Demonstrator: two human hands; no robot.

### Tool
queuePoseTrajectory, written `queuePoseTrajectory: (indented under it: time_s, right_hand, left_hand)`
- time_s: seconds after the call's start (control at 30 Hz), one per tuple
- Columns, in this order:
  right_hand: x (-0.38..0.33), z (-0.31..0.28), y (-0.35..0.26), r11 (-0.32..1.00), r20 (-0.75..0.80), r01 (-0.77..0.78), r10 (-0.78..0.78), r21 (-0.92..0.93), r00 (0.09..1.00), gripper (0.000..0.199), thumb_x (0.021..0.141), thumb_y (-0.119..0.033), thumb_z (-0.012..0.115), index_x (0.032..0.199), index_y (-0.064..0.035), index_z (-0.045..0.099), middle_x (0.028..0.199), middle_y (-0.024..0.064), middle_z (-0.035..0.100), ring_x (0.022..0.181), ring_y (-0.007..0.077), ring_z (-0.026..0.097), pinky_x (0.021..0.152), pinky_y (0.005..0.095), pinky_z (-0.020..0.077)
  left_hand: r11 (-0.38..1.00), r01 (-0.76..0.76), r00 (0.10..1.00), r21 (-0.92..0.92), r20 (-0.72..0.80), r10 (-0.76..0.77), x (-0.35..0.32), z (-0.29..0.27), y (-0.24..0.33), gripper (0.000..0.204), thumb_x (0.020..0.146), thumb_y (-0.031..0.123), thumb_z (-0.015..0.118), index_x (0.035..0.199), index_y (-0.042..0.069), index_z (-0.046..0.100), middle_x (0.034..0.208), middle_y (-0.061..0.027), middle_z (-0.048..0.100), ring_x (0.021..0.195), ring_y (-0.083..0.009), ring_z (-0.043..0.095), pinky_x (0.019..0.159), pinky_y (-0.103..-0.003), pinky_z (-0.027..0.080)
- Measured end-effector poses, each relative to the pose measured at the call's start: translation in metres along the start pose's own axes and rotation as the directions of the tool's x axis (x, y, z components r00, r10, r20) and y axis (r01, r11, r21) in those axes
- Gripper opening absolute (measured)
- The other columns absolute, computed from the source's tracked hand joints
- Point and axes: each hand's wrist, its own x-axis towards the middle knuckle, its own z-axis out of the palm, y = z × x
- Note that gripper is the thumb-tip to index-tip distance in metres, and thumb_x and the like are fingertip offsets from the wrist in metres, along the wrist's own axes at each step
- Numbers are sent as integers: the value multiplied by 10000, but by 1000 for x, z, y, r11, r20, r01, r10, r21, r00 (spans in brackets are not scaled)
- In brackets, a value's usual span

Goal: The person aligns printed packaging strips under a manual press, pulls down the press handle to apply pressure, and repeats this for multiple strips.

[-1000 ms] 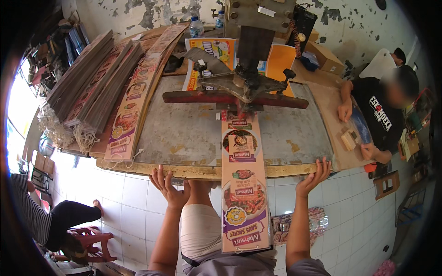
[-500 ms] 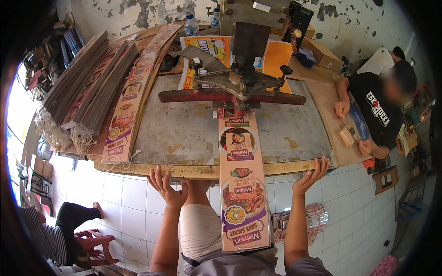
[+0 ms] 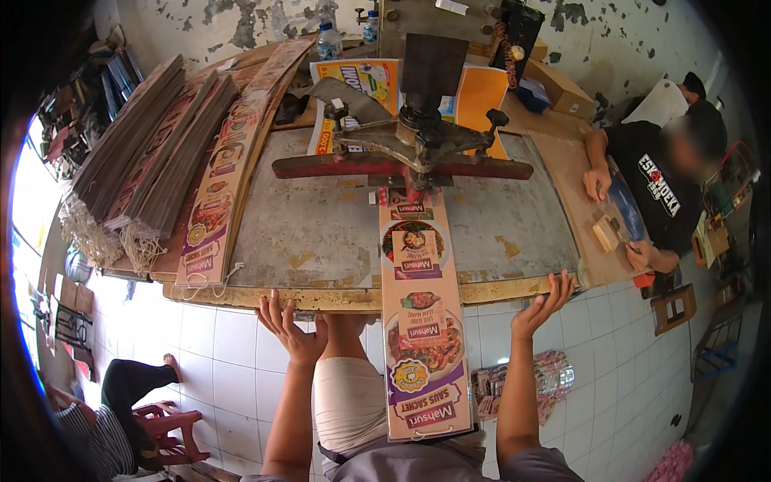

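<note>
My left hand [image 3: 294, 331] is at the table's front edge [image 3: 337, 301], fingers stretched upward and thumb apart. Farther right along that edge, my right hand [image 3: 543, 308] rests with its fingers spread. Neither one holds anything. Between my forearms lies a long printed cardboard strip [image 3: 422, 321] with food pictures and purple bands. Its far end is under a press head [image 3: 419, 153] with a red crossbar, and its near end overhangs the edge toward my lap. Beneath the strip is a grey metal plate [image 3: 321, 241] set into the tabletop.
Stacks of similar strips [image 3: 144, 161] with white strings stand at the left, beside one strip [image 3: 213, 209] lying face up. A co-worker [image 3: 666, 173] sits at the right, near a wooden block [image 3: 605, 234]. Another person sits by a red stool [image 3: 173, 430]. Printed bundles [image 3: 522, 386] lie on the floor.
The view has shifted very slightly. At the lower left, the seated person has moved a little; my hands, the strip and the press stay in place.
</note>
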Motion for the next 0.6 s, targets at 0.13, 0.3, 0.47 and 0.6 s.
queuePoseTrajectory:
  time_s: [0.13,0.3,0.47,0.6]
  right_hand:
    - [0,-1,1,1000,9,13,-13,-4,1000,565,1209,-414,288,1479,2,556,1692,200,428,1654,458,244,1326,673,193]
    - [-1,-1,1,1000,21,10,-10,-11,1000,553,1211,-398,286,1492,0,547,1704,189,414,1666,445,225,1335,659,188]
    - [-1,0,1,1000,14,11,-11,-9,1000,557,1211,-399,282,1496,1,543,1704,193,413,1666,448,224,1336,662,182]
    - [-1,0,2,1000,0,20,-20,-11,1000,571,1210,-414,274,1489,1,550,1697,207,423,1655,463,239,1325,677,188]
  left_hand:
    - [1000,3,1000,0,-4,-3,0,1,1,721,985,308,749,1576,111,385,1698,-261,393,1616,-547,273,1295,-760,172]
    - [1000,5,1000,-3,-5,-5,0,1,1,718,991,302,749,1580,114,383,1699,-261,392,1618,-546,272,1298,-760,164]
    - [1000,-2,1000,-4,-13,2,0,2,0,714,992,289,750,1578,112,384,1701,-262,393,1621,-545,273,1299,-758,161]
    - [1000,-3,1000,-5,-16,3,0,2,1,710,990,284,752,1574,107,389,1701,-263,393,1623,-543,271,1301,-756,160]
